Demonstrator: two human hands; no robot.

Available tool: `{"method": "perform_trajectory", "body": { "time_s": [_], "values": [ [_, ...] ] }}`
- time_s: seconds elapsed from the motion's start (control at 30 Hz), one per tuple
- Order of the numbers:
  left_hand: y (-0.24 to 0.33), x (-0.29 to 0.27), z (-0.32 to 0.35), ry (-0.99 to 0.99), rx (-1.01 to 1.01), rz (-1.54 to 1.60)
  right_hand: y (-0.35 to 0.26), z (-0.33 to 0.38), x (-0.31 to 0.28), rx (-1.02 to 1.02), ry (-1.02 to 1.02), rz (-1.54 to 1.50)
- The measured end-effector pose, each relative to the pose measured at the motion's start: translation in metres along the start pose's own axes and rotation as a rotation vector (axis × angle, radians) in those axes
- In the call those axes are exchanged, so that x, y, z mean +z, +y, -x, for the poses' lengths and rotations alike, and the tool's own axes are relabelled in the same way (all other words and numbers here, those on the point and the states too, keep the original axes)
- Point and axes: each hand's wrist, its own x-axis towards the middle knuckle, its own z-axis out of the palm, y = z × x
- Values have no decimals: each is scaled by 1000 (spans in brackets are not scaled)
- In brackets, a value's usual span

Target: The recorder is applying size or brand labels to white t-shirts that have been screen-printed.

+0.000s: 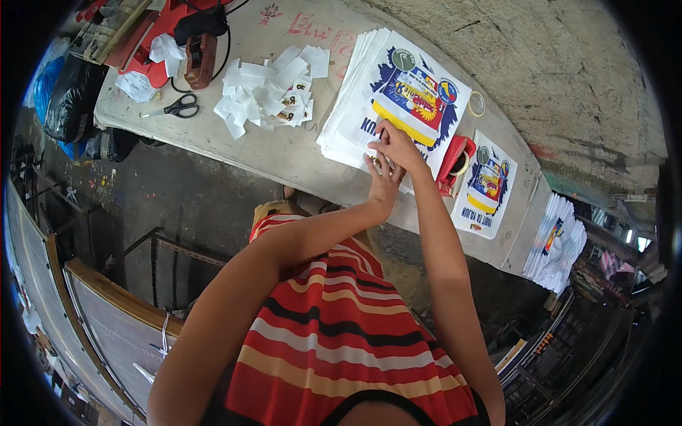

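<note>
A thick stack of white printed plastic bags or sheets (342, 106) lies on the table, its top one bearing a blue, yellow and red design. My left hand (384, 181) rests at the stack's near edge, fingers apart and pressing on the top sheet beside a small printed patch. Just beyond it, my right hand (399, 148) is bent over the same sheet, its fingers curled together. Whatever the right fingertips may hold is too small to make out. A red tape dispenser (455, 162) with a roll in it stands right of my hands.
Left of the stack lies a heap of small white paper labels (266, 89), with black-handled scissors (177, 107) farther left. A tape roll (477, 104) sits near the wall (568, 92). Another printed sheet (490, 160) lies at right; folded white bags (555, 238) hang past the table end.
</note>
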Motion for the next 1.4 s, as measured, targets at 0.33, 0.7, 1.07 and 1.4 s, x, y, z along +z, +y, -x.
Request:
{"method": "perform_trajectory", "body": {
  "time_s": [0.33,0.7,1.07,1.4],
  "values": [
    [1,18,1,123,-106,-60,18,36,-22,59,697,186],
    [-53,-9,62,99,-114,571,70,97,-30,454,682,184],
    [-164,51,76,177,-690,1108,70,126,-26,291,616,-63],
    [-46,-193,69,630,-335,781,109,244,-47,62,122,-798]
  ]
}}
